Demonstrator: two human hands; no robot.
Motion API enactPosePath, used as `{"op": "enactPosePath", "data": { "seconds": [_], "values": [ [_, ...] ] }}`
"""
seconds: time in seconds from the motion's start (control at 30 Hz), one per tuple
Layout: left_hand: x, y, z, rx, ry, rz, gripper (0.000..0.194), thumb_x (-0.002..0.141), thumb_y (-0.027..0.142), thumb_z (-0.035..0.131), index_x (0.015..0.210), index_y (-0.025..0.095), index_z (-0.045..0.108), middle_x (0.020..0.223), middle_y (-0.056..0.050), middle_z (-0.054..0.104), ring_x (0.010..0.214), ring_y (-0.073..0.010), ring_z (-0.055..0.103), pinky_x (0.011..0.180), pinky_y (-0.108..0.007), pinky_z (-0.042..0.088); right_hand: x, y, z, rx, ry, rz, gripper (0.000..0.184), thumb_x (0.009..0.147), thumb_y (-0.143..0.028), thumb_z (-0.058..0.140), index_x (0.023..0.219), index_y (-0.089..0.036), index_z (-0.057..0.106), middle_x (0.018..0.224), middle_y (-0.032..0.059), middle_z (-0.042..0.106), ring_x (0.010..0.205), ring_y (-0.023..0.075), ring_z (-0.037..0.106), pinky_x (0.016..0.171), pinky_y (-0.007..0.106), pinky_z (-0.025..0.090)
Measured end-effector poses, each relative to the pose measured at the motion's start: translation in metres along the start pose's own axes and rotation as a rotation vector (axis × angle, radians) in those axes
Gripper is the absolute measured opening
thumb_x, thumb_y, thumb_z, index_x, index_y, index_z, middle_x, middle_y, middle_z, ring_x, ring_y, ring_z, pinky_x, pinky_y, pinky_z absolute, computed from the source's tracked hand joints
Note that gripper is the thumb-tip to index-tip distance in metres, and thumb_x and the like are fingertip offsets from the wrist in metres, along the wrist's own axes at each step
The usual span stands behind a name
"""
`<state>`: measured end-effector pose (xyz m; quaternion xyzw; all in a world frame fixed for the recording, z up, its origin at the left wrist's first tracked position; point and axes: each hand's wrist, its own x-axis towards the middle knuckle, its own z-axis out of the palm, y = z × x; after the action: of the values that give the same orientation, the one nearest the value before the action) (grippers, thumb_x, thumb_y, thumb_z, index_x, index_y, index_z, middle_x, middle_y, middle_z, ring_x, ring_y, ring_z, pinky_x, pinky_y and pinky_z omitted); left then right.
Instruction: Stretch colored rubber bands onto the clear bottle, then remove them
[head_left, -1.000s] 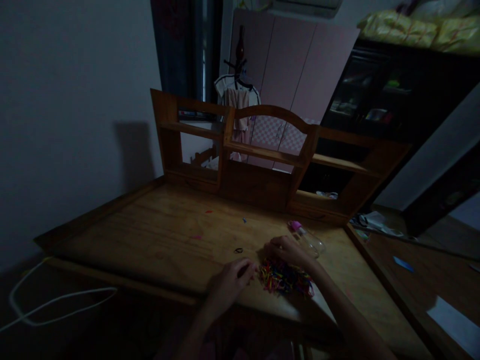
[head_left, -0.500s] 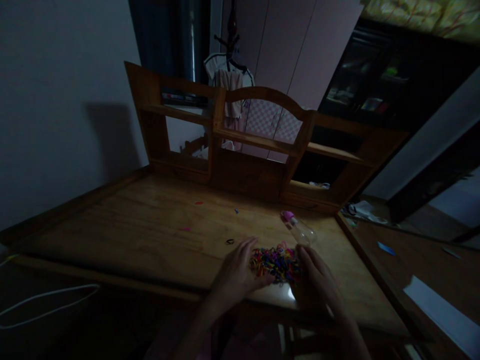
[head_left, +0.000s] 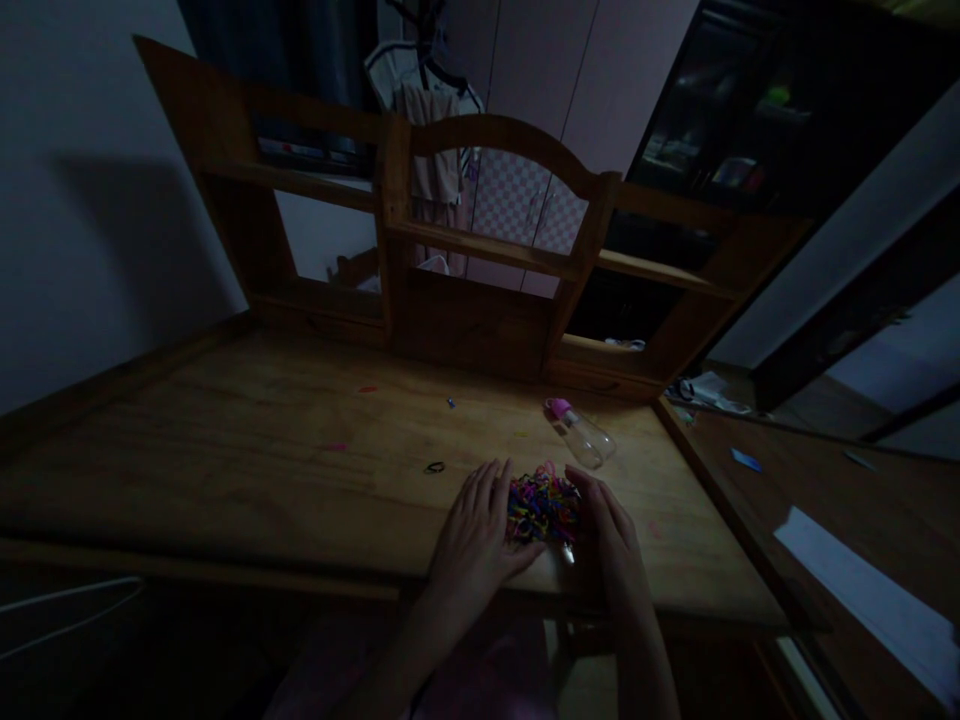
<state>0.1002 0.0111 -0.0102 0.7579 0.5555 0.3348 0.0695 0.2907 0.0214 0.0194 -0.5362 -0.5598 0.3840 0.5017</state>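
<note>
A heap of small multicoloured elastic bands (head_left: 543,508) lies near the front edge of the wooden desk. My left hand (head_left: 480,520) cups its left side, fingers stretched out and thumb apart along the front. On the opposite side, my right hand (head_left: 609,520) rests against the heap with its fingers extended and slightly bent. Neither hand wraps round a single band. Just behind the heap, a clear bottle with a pink cap (head_left: 581,433) lies on its side. A black band (head_left: 434,467) is on the desk to the left of my hands.
Scattered on the desk (head_left: 247,440) are a pink piece (head_left: 335,447), an orange piece (head_left: 367,389) and a small dark bit (head_left: 451,403). A wooden shelf unit (head_left: 480,240) stands along the back. To the right, a brown surface holds a white sheet (head_left: 862,590) and a blue card (head_left: 746,459).
My hands have drawn closer together, and the heap between them is narrower. The view has shifted, so the desk and shelf sit further left and higher in the picture.
</note>
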Motion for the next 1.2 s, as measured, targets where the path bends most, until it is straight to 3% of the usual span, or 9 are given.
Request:
{"op": "enactPosePath", "data": {
  "seconds": [0.2, 0.5, 0.77, 0.87, 0.93, 1.1, 1.2],
  "values": [
    [0.0, 0.001, 0.0, 0.009, -0.03, 0.004, 0.092, 0.074, 0.057, 0.068, 0.146, 0.016, 0.03, 0.151, -0.017, 0.037, 0.14, -0.0332, 0.033, 0.115, -0.05, 0.029, -0.001, 0.002, -0.003, -0.013, 0.036, -0.011, 0.039, 0.091, -0.052, 0.051, 0.113, -0.024, 0.069, 0.123, 0.0059, 0.066, 0.116, 0.0273, 0.059, 0.096, 0.04, 0.05],
    [0.0, -0.001, -0.001, 0.0, -0.041, 0.029, 0.099, 0.072, 0.066, 0.065, 0.148, 0.014, 0.027, 0.15, -0.018, 0.038, 0.14, -0.0334, 0.033, 0.115, -0.05, 0.029, 0.002, 0.009, -0.003, -0.061, 0.135, -0.029, 0.034, 0.092, -0.044, 0.051, 0.115, -0.023, 0.066, 0.127, 0.007, 0.063, 0.12, 0.0266, 0.055, 0.101, 0.043, 0.044],
    [0.009, 0.026, 0.015, -0.101, 0.01, -0.058, 0.094, 0.073, 0.051, 0.072, 0.148, 0.018, 0.026, 0.15, -0.016, 0.038, 0.139, -0.0336, 0.035, 0.113, -0.05, 0.034, 0.002, 0.005, 0.001, -0.12, 0.072, -0.076, 0.034, 0.093, -0.043, 0.05, 0.118, -0.024, 0.065, 0.127, 0.0062, 0.063, 0.119, 0.0251, 0.055, 0.103, 0.042, 0.043],
    [0.011, 0.029, 0.011, -0.181, 0.071, -0.125, 0.09, 0.074, 0.051, 0.072, 0.147, 0.019, 0.028, 0.149, -0.016, 0.039, 0.138, -0.0332, 0.035, 0.112, -0.049, 0.035, 0.001, 0.004, -0.001, -0.108, 0.091, -0.065, 0.035, 0.092, -0.044, 0.051, 0.116, -0.023, 0.066, 0.125, 0.007, 0.064, 0.116, 0.0258, 0.057, 0.101, 0.041, 0.044],
    [0.011, 0.026, 0.002, -0.264, 0.096, -0.158, 0.082, 0.077, 0.048, 0.07, 0.144, 0.021, 0.033, 0.147, -0.013, 0.041, 0.136, -0.0303, 0.039, 0.111, -0.046, 0.038, 0.001, 0.005, -0.002, -0.082, 0.101, -0.053, 0.035, 0.092, -0.044, 0.051, 0.115, -0.023, 0.067, 0.123, 0.0069, 0.065, 0.115, 0.0258, 0.058, 0.1, 0.041, 0.045],
    [0.011, 0.01, -0.025, -0.395, 0.002, -0.143, 0.025, 0.089, 0.03, 0.059, 0.114, 0.028, 0.064, 0.12, -0.003, 0.06, 0.114, -0.0201, 0.057, 0.099, -0.034, 0.047, 0.0, 0.008, -0.004, -0.001, 0.113, -0.021, 0.033, 0.092, -0.043, 0.052, 0.113, -0.024, 0.067, 0.122, 0.0056, 0.066, 0.115, 0.0255, 0.059, 0.097, 0.039, 0.047],
    [0.011, 0.006, -0.028, -0.355, -0.036, -0.128, 0.019, 0.089, 0.025, 0.059, 0.105, 0.027, 0.069, 0.107, -0.003, 0.063, 0.105, -0.0205, 0.059, 0.094, -0.035, 0.049, 0.0, 0.009, -0.004, 0.014, 0.121, -0.008, 0.034, 0.092, -0.045, 0.052, 0.112, -0.023, 0.068, 0.12, 0.0061, 0.067, 0.113, 0.026, 0.06, 0.095, 0.039, 0.048]
  ]
}}
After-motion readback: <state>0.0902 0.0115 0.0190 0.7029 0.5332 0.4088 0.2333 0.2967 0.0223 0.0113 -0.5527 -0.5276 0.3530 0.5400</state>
